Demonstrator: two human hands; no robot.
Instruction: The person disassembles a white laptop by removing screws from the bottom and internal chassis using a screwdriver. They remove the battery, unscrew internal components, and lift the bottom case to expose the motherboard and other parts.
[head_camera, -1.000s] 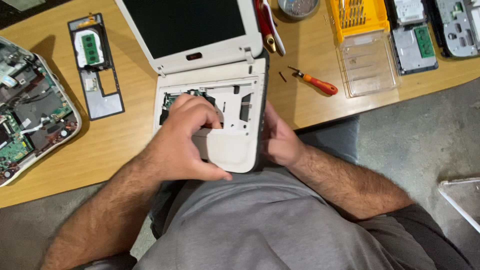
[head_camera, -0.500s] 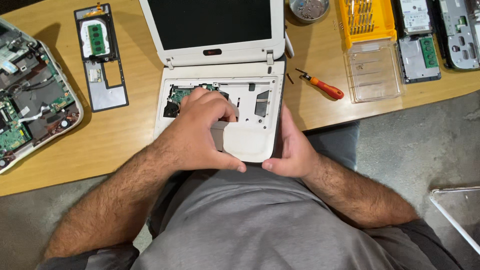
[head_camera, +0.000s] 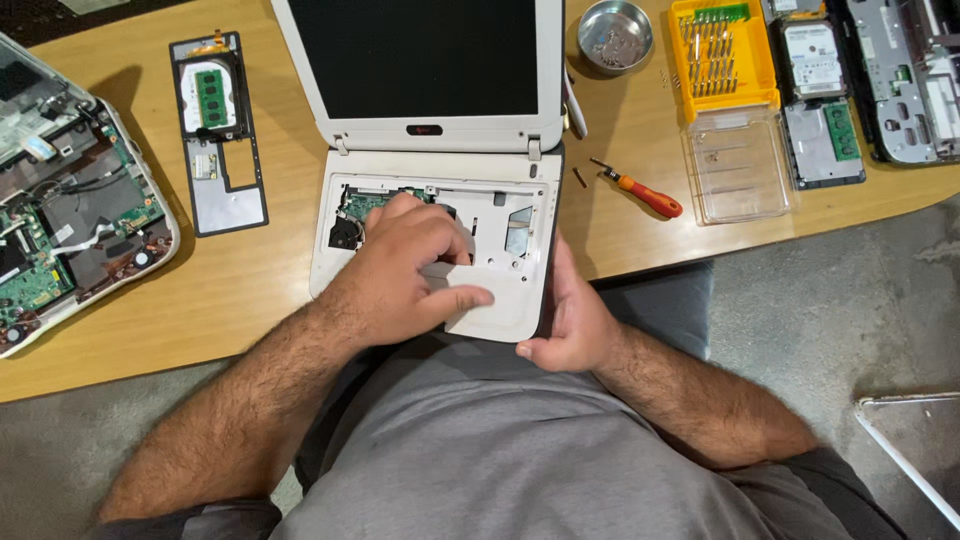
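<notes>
White laptop (head_camera: 440, 215) is open on the counter (head_camera: 250, 290) at its front edge, lid upright, keyboard already out, so the board is exposed through the top-case opening. The front of the palm rest overhangs the edge toward the lap.

Left hand (head_camera: 405, 275) is laid flat on the palm rest, fingers (head_camera: 450, 245) spread and pressed down near the opening, thumb along the touchpad area. Nothing is gripped. Right hand (head_camera: 565, 320) is cupped on the front right corner of the base, fingers curled under and hidden, thumb along the side edge. The base is held, not lifted.

Judged step: the top case is being worked loose from the base, or seated back; which of the two cannot be told.

To be done well:
- Pressure is best kept on the plastic frame, off the exposed board and any ribbon cable.
- Prying is best started at the held corner and carried along the seam clip by clip, not forced at one point.
- All screws should be checked as out before the case is flexed; a loose one (head_camera: 579, 177) lies by the orange-handled screwdriver (head_camera: 640, 190).
- The base should be slid further onto the counter, since the overhang invites a slip.

Metal dish (head_camera: 614, 36) and yellow bit case (head_camera: 722, 55) are within reach. Another opened laptop (head_camera: 70, 220) lies at far left.
</notes>
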